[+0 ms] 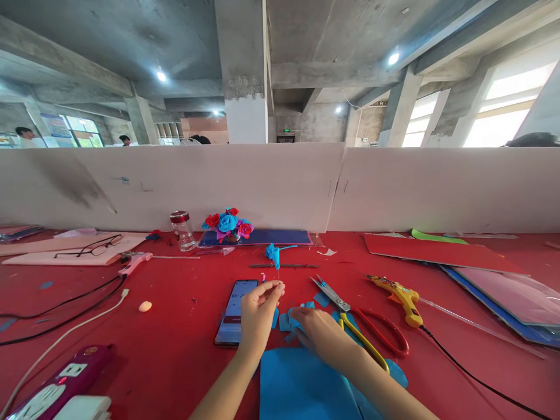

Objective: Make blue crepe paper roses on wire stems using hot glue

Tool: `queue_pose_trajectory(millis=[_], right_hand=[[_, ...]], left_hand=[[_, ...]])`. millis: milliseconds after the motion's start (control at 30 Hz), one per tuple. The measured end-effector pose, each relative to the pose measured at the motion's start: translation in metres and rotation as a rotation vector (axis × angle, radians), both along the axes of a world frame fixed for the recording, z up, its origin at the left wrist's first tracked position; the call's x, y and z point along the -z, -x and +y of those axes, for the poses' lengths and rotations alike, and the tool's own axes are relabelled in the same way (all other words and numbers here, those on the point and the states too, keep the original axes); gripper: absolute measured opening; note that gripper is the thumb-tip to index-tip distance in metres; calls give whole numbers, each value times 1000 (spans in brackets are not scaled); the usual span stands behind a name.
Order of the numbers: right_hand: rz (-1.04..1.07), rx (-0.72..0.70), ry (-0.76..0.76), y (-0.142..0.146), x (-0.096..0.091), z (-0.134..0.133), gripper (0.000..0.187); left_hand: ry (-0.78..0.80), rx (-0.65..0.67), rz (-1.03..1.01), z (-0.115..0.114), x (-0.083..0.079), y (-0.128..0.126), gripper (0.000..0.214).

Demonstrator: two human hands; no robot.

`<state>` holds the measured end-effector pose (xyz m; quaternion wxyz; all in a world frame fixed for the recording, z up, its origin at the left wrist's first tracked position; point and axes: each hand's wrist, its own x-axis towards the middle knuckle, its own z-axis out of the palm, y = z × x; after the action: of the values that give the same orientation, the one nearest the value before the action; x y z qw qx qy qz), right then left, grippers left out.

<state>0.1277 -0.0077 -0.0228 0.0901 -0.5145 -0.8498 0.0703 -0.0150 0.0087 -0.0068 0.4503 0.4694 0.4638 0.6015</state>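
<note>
My left hand point(261, 312) pinches the thin wire stem of a small blue paper flower point(274, 256), holding it upright above the table. My right hand point(319, 332) reaches down over a loose group of cut blue paper pieces point(286, 322). Its fingers are somewhat apart and touch the pieces; the fingertips are partly hidden. Beneath the right wrist lies a larger blue paper sheet point(301, 385). Scissors point(345, 307) with red and yellow handles lie with open blades just right of that hand, on more blue pieces.
A phone point(236, 303) lies beside my left hand. Behind are a dark rod point(293, 266), a paper-flower bunch point(230, 224) and a glass jar point(184, 230). A yellow glue gun point(400, 296) and coloured sheets point(441, 254) lie right; a pink glue gun point(135, 263) and power strip point(61, 379) left.
</note>
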Motion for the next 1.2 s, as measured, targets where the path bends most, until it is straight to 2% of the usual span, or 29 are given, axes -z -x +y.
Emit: queue_pose_trajectory(millis=[233, 367, 533, 700, 800, 867, 967, 1033, 1200], right_hand=[[31, 19, -21, -4, 9, 12, 25], [185, 69, -8, -7, 12, 11, 25], [486, 170, 65, -15, 14, 18, 23], [737, 179, 261, -33, 2, 11, 24], [1022, 62, 538, -46, -11, -3, 23], [1242, -24, 649, -52, -18, -10, 25], [1483, -73, 629, -55, -24, -13, 25], [1570, -57, 590, -53, -24, -12, 23], [1580, 10, 512, -54, -22, -9, 18]], left_hand=[[-37, -4, 65, -5, -6, -2, 21], [-32, 20, 86, -7, -10, -3, 21], [-12, 20, 93, -8, -13, -2, 22], [-14, 11, 97, -6, -9, -1, 22], [-34, 40, 109, -6, -8, -1, 21], [-54, 65, 131, -8, -9, -2, 20], [-66, 87, 164, -12, -10, -4, 19], [-78, 113, 173, -15, -11, -6, 18], [-160, 172, 229, -20, -9, -9, 15]])
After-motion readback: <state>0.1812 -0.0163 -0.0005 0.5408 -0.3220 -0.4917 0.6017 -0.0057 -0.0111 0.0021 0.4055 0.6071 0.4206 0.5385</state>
